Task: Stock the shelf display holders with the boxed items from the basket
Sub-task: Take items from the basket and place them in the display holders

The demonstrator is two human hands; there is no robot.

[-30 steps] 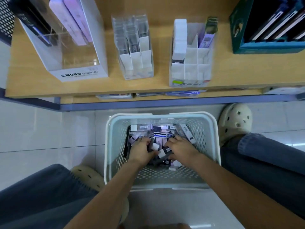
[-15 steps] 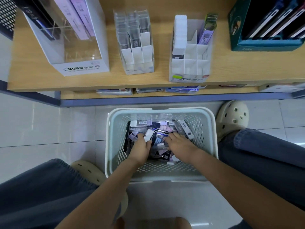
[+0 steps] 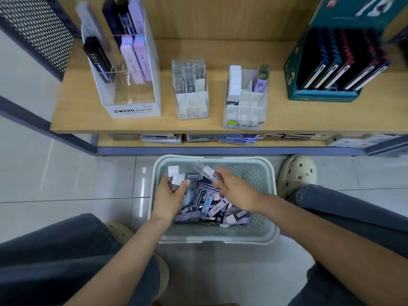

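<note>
Below the MONO graph holder [image 3: 132, 110], left grip [image 3: 169, 195] holds white boxes [image 3: 176, 176]; right grip [image 3: 234, 191] pinches clear box [image 3: 205, 172].

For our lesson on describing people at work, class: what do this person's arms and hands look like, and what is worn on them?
The left forearm and right forearm are bare to the frame edge; no sleeve shows. The left hand and right hand wear no gloves. No watch, bracelet or ring is visible, and no markings show.
</note>
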